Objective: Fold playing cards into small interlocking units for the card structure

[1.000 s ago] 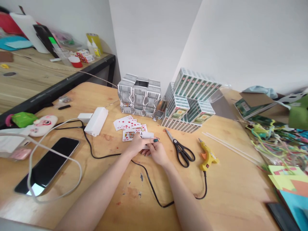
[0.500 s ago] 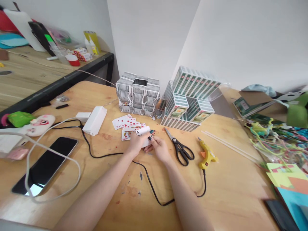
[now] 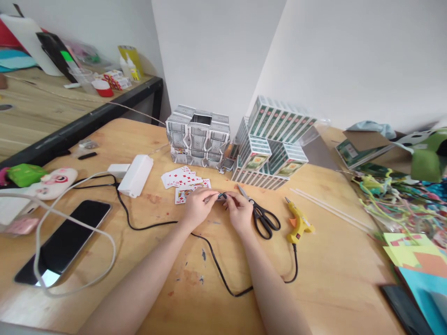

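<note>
Close together over the middle of the desk, my left hand [image 3: 199, 207] and my right hand [image 3: 239, 209] pinch a playing card [image 3: 221, 197] between them. The card is seen nearly edge-on, and fingers cover most of it. Just behind my left hand lie face-up playing cards [image 3: 179, 177], fanned out with red diamonds and a king. Scissors [image 3: 262, 218] with black handles rest right beside my right hand. Farther back stands a block built of folded grey-patterned cards [image 3: 199, 135], with an opening in its top.
Card boxes [image 3: 275, 144] are stacked behind the scissors. A yellow glue gun [image 3: 296, 220] lies at right, its black cord [image 3: 218, 266] running under my arms. At left are a phone [image 3: 66, 237], a white adapter [image 3: 136, 176] and cables. Coloured paper [image 3: 419, 260] and craft strands [image 3: 401, 204] fill the right edge.
The card showed its white face with an A before; now it is turned nearly edge-on. My right hand has come up slightly, and both hands pinch with their fingertips facing each other.
</note>
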Demonstrator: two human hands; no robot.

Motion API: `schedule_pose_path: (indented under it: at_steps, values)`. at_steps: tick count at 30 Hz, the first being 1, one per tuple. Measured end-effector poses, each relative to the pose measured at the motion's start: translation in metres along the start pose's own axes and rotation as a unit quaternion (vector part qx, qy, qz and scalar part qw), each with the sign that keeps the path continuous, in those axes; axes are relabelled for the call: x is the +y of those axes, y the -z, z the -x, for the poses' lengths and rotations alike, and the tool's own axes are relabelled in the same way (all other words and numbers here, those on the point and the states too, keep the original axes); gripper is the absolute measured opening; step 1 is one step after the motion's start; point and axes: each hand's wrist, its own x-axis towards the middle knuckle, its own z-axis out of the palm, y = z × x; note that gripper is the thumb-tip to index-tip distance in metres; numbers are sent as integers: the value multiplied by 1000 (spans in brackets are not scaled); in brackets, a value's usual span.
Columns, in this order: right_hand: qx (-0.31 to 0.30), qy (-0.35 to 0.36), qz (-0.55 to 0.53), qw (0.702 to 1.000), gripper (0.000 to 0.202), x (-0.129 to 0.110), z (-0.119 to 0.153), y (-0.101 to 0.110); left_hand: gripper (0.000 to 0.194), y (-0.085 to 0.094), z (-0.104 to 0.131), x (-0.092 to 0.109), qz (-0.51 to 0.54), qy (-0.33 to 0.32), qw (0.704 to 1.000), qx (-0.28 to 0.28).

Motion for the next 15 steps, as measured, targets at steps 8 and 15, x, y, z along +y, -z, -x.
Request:
schedule_pose_path:
  at_steps: [8,15]
  values:
    - [-1,62,76,995,22,-3,2,1,18,-2,6,-1,-45,-21,999,0]
    - [25,106,166,980,24,-3,6,0,19,-3,6,-7,-115,-94,989,3]
